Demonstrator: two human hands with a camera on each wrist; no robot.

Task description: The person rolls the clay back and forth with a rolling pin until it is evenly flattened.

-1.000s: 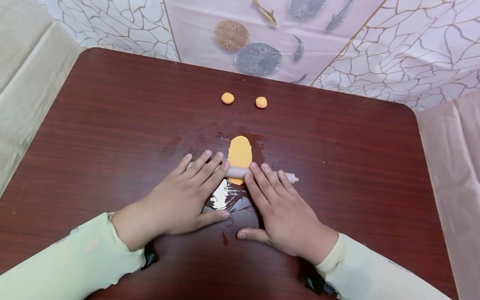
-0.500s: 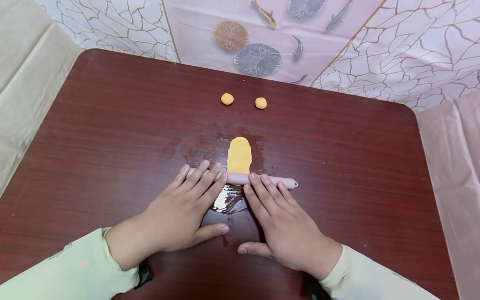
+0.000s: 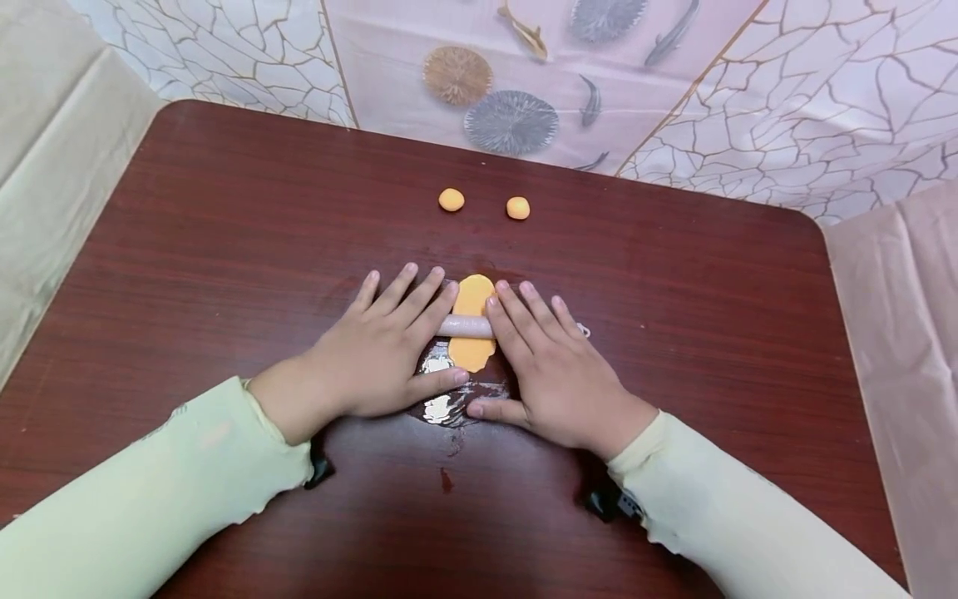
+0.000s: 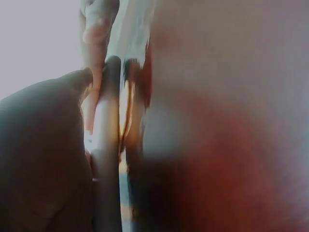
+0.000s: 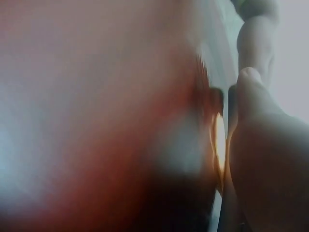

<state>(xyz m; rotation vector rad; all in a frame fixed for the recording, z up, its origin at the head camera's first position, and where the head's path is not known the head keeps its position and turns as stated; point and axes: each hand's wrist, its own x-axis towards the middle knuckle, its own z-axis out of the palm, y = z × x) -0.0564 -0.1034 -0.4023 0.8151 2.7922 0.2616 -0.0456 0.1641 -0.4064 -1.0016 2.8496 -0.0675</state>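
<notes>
A pale rolling pin (image 3: 468,326) lies across the middle of a flattened oval of orange dough (image 3: 470,353) on the table. My left hand (image 3: 374,358) rests with straight fingers over the pin's left part, and my right hand (image 3: 561,374) lies likewise over its right part. Both palms face down, thumbs pointing inward below the dough. Most of the pin is hidden under the hands; its looped right end peeks out. In the left wrist view the pin (image 4: 106,130) runs beside the hand. The right wrist view shows the thin dough edge (image 5: 220,145) near the hand.
Two small orange dough balls (image 3: 451,200) sit apart toward the back of the dark wooden table (image 3: 224,216). A wet, shiny patch (image 3: 441,409) surrounds the near side of the dough. Patterned cloth (image 3: 516,50) hangs behind the table.
Both hands and the rolling pin first came toward the person, to the dough's near end, then moved away again to its middle. The near part of the dough shows again.
</notes>
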